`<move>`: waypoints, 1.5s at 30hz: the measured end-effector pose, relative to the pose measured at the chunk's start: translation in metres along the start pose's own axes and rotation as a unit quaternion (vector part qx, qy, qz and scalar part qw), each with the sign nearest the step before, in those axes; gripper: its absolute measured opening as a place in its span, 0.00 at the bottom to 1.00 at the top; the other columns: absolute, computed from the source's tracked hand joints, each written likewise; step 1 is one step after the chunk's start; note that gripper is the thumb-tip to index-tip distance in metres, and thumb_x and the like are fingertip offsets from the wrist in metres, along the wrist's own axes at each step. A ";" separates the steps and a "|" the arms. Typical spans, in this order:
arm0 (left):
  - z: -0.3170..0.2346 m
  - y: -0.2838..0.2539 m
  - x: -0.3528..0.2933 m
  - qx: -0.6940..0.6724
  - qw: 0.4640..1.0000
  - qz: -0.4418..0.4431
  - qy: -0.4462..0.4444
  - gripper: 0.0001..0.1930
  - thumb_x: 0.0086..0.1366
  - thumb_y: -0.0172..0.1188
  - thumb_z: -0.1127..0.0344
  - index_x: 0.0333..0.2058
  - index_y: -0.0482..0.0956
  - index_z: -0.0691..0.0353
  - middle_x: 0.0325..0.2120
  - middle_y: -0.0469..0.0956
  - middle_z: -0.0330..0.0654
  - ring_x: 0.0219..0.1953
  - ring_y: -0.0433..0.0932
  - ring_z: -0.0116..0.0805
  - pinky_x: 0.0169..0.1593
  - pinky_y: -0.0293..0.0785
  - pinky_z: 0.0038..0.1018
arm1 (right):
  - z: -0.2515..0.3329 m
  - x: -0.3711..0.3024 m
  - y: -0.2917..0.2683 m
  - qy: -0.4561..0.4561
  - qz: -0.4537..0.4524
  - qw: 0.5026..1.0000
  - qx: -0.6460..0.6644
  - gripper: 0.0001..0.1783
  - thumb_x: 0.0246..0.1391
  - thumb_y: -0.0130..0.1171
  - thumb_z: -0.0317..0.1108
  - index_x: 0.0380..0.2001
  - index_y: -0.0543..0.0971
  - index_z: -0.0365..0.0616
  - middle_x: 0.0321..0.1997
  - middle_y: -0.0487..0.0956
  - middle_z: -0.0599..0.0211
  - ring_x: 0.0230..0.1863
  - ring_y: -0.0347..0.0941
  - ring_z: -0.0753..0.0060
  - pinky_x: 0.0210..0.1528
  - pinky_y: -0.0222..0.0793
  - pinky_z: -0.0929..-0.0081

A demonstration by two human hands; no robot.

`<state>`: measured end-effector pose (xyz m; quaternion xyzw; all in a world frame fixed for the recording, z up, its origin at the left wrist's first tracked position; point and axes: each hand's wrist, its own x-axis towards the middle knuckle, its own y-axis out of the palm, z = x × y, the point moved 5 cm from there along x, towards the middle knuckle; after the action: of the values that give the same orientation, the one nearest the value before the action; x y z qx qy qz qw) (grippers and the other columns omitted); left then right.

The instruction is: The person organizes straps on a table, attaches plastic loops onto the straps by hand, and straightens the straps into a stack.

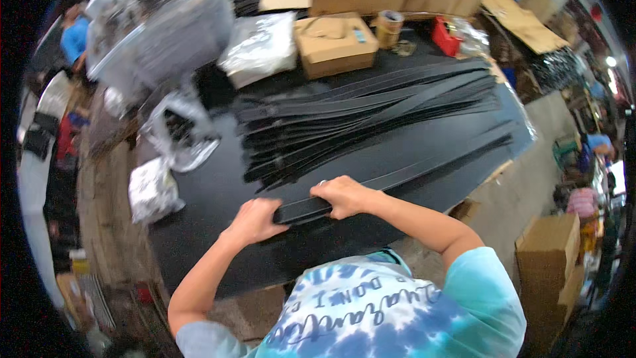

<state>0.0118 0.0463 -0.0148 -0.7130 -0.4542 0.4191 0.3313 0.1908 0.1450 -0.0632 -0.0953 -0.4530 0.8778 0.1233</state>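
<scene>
Left hand (255, 221) and right hand (347, 197) both have fingers curled round a black strip (303, 210) — big pile of black straps (344, 116) lying just beyond, same table (199, 212).

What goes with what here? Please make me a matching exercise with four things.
1. Flat black strip material
2. Closed brown cardboard box
3. Small red plastic bin
4. Crumpled whitish plastic-wrapped package

A. at the left edge of the dark, flat-topped table
B. gripped by the bare left hand and bare right hand
C. just left of the upright brown roll
D. right of that roll

Pairs: 1-B; 2-C; 3-D; 4-A
</scene>
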 end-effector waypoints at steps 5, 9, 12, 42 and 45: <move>-0.030 -0.024 0.050 -0.010 1.000 0.011 0.020 0.21 0.44 0.69 0.58 0.32 0.76 0.67 0.27 0.77 0.54 0.34 0.76 0.53 0.38 0.72 0.41 | -0.100 -0.103 -0.057 0.074 0.017 0.996 -0.047 0.24 0.31 0.65 0.32 0.37 0.71 0.42 0.33 0.76 0.55 0.38 0.74 0.48 0.37 0.70 0.56; -0.015 -0.044 0.055 -0.011 0.999 0.042 -0.013 0.23 0.41 0.71 0.57 0.34 0.78 0.65 0.27 0.78 0.50 0.32 0.77 0.51 0.37 0.72 0.38 | -0.188 -0.205 -0.107 0.187 0.027 0.978 -0.090 0.23 0.29 0.64 0.33 0.35 0.71 0.42 0.33 0.75 0.56 0.39 0.74 0.49 0.38 0.71 0.57; -0.010 -0.046 0.059 -0.014 0.999 0.031 -0.020 0.23 0.40 0.72 0.58 0.34 0.79 0.65 0.28 0.78 0.48 0.33 0.78 0.49 0.37 0.73 0.37 | -0.264 -0.301 -0.160 0.265 0.032 0.951 -0.153 0.20 0.29 0.61 0.32 0.33 0.72 0.42 0.35 0.76 0.54 0.41 0.74 0.48 0.41 0.71 0.56; 0.011 0.054 0.142 -0.045 0.990 0.049 -0.124 0.23 0.44 0.69 0.60 0.39 0.78 0.62 0.38 0.79 0.48 0.41 0.77 0.49 0.45 0.73 0.36 | -0.431 -0.358 -0.253 0.324 -0.200 0.889 -0.256 0.29 0.31 0.53 0.21 0.46 0.69 0.38 0.49 0.69 0.48 0.55 0.63 0.44 0.60 0.58 0.58; 0.004 0.050 0.147 -0.046 0.987 0.054 -0.142 0.23 0.44 0.70 0.60 0.40 0.78 0.62 0.39 0.79 0.47 0.43 0.76 0.49 0.46 0.73 0.36 | -0.442 -0.361 -0.256 0.294 -0.205 0.883 -0.303 0.24 0.34 0.51 0.20 0.42 0.71 0.39 0.48 0.70 0.49 0.54 0.63 0.45 0.59 0.59 0.58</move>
<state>0.0610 0.1639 -0.1031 -0.6841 -0.4765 0.5120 0.2068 0.6911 0.5198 -0.0854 -0.2865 -0.6491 0.5849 0.3931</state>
